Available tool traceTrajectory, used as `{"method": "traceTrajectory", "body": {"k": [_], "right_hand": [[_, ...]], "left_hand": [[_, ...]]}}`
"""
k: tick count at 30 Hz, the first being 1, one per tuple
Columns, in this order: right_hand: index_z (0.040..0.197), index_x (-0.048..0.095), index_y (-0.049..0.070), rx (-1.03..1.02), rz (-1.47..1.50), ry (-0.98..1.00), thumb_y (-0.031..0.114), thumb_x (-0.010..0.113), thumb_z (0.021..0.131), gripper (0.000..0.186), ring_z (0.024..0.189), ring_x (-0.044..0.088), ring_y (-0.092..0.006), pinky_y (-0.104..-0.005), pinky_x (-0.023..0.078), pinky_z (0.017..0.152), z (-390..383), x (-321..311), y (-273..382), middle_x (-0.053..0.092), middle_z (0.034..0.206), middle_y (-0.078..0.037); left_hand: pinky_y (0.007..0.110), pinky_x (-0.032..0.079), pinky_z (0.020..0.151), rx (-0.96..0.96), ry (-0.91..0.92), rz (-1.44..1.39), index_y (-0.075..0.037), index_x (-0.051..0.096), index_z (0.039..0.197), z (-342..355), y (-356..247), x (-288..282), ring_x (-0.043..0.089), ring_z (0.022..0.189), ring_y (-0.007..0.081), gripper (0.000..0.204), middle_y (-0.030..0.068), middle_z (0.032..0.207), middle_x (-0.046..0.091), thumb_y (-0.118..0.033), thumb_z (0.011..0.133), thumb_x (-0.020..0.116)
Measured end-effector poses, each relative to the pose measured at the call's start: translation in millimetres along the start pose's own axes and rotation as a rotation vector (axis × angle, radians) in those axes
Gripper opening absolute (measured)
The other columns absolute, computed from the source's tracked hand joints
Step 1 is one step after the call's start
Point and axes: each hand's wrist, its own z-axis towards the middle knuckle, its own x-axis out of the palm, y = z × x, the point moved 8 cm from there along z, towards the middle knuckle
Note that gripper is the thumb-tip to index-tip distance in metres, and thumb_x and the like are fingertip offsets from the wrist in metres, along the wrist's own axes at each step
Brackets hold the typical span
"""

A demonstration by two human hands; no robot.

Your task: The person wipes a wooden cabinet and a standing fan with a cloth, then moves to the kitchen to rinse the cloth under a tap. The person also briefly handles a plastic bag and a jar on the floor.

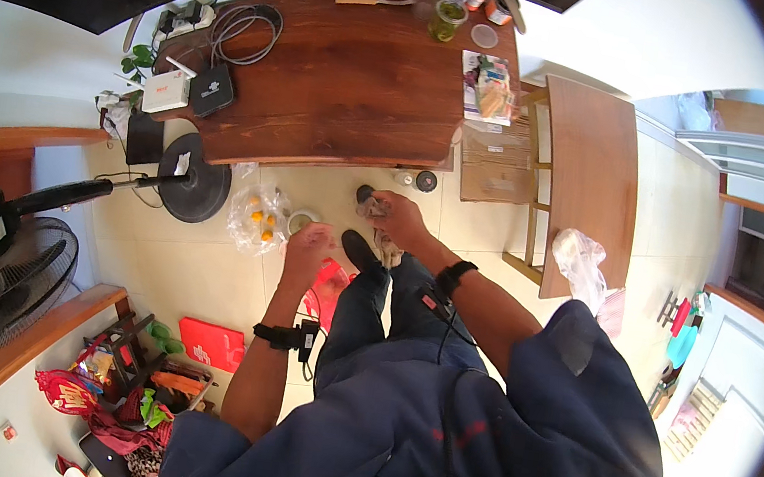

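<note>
My left hand (308, 246) is raised in front of my legs with its fingers curled in; whatever is in them, if anything, is hidden. Just beyond it a round pale container (301, 221) stands on the floor. My right hand (396, 218) is closed on a crumpled grey-brown thing (373, 208), too small to make out; a beige piece shows below the hand. Close by on the left lies a clear plastic bag (247, 227) with several orange-yellow fruits (268, 222). A red bag (324, 291) lies on the floor under my left forearm.
Ahead stands a dark wooden table (354, 88) with a coiled cable (247, 32), a white router (166, 91) and a jar of green stuff (447, 19). A black standing fan (5, 283) is at left. A wooden bench (592, 170) bearing a plastic bag (581, 262) stands at right.
</note>
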Motion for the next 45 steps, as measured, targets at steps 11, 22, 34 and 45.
{"method": "traceTrajectory", "body": {"k": [11, 22, 34, 45], "right_hand": [[0.108, 0.073, -0.006, 0.243, 0.284, -0.071, 0.050, 0.077, 0.089, 0.059, 0.080, 0.068, -0.0166, -0.0317, 0.055, 0.073, -123.0, -70.6, 21.1, 0.074, 0.090, -0.010], [0.112, 0.071, 0.006, 0.252, 0.452, 0.388, 0.033, 0.076, 0.088, 0.037, 0.079, 0.062, -0.0092, -0.0254, 0.050, 0.066, -249.0, -145.7, 7.0, 0.070, 0.092, -0.001], [0.108, 0.068, 0.007, 0.185, 0.941, 0.471, 0.022, 0.071, 0.097, 0.019, 0.080, 0.066, -0.0096, -0.0263, 0.055, 0.071, -310.6, -169.4, -19.7, 0.068, 0.092, 0.001], [0.131, 0.058, 0.002, 0.084, 0.973, 0.652, 0.010, 0.061, 0.096, 0.037, 0.102, 0.067, -0.0163, -0.0323, 0.056, 0.092, -332.2, -121.5, 48.8, 0.067, 0.118, -0.005]], "left_hand": [[0.031, 0.054, 0.088, 0.085, 0.477, -0.134, 0.001, 0.053, 0.131, -84.8, -56.9, 163.6, 0.065, 0.101, 0.0153, 0.038, 0.0084, 0.112, 0.066, -0.008, 0.098, 0.068], [0.031, 0.057, 0.071, -0.084, 0.409, -0.290, -0.002, 0.058, 0.133, -151.6, -39.4, 209.3, 0.072, 0.084, 0.0199, 0.031, 0.0091, 0.104, 0.072, -0.016, 0.108, 0.049], [0.045, 0.057, 0.095, -0.075, 0.292, -0.706, -0.005, 0.059, 0.132, -218.9, -34.9, 245.8, 0.071, 0.104, 0.0221, 0.035, 0.0090, 0.118, 0.072, -0.026, 0.106, 0.053], [0.063, 0.048, 0.106, -0.298, 0.413, -0.855, -0.015, 0.046, 0.150, -256.6, -39.4, 261.6, 0.059, 0.130, 0.0345, 0.059, 0.0124, 0.147, 0.056, -0.055, 0.107, 0.043]]}}
